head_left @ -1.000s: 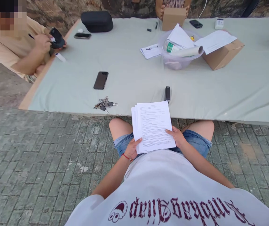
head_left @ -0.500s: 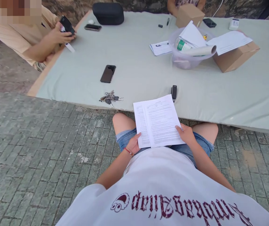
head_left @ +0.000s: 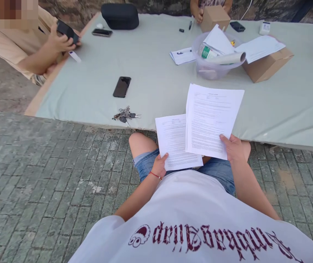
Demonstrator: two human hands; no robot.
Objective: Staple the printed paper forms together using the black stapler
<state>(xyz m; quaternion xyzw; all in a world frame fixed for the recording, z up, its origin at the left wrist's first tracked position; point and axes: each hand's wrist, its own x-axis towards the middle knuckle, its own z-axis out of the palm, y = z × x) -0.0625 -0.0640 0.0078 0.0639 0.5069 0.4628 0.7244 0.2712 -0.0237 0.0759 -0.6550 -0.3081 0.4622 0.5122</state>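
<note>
I sit at a low table covered in grey-green cloth [head_left: 156, 84], with printed papers over my lap. My left hand [head_left: 159, 165] holds the lower sheet [head_left: 173, 140] by its bottom left corner, resting on my denim shorts. My right hand [head_left: 233, 148] grips a second bundle of printed sheets [head_left: 212, 117] by the bottom right corner, lifted up and to the right so it overlaps the first sheet and the table edge.
On the cloth lie a black phone [head_left: 122, 86], a bunch of keys [head_left: 125, 114], a clear bowl with a bottle and rolled paper [head_left: 213, 58], cardboard boxes [head_left: 267, 65] and a black case [head_left: 120, 16]. One person at the left holds a dark device [head_left: 66, 31]; another's hands hold a box [head_left: 213, 16]. Brick paving lies below.
The single stack has split: my right hand lifted the top sheets up and to the right, while my left hand keeps the lower sheet on my lap. The small black object by the table edge is now covered.
</note>
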